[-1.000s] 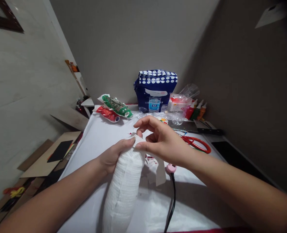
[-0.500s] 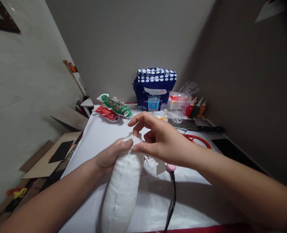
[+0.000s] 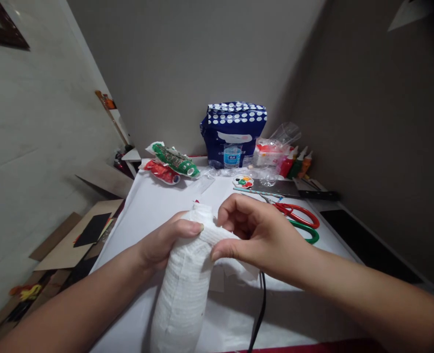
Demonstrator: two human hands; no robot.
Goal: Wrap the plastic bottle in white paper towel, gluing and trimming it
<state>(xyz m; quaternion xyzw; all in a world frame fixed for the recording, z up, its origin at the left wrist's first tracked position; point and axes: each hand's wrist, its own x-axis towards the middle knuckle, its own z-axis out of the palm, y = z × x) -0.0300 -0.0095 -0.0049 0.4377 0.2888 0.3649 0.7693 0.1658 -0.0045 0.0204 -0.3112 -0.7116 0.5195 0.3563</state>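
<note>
A long, rounded form wrapped in ribbed white material point(image 3: 183, 289) stands tilted before me, its narrower end pointing away. My left hand point(image 3: 165, 238) is closed round that narrow end, with the thumb pressed on top. From there a white ribbed strip point(image 3: 219, 234) runs to the right, and my right hand point(image 3: 255, 235) pinches it between thumb and curled fingers. I cannot tell whether the strip is gauze or paper. What lies under the wrapping is hidden; a small red bit shows at the tip.
Behind are a green fish-shaped piece point(image 3: 176, 161), a red one point(image 3: 161, 171), a blue bag point(image 3: 233, 132) and paint bottles point(image 3: 294, 164). To the right lie red-handled scissors point(image 3: 305, 215), a green handle point(image 3: 312, 234) and a knife point(image 3: 316, 195). A black cable point(image 3: 261, 309) crosses the front.
My right hand has moved right and slightly down from the narrow end, drawing the white strip out sideways. My left hand keeps its grip, a little lower. The scissors and paint palette now show more.
</note>
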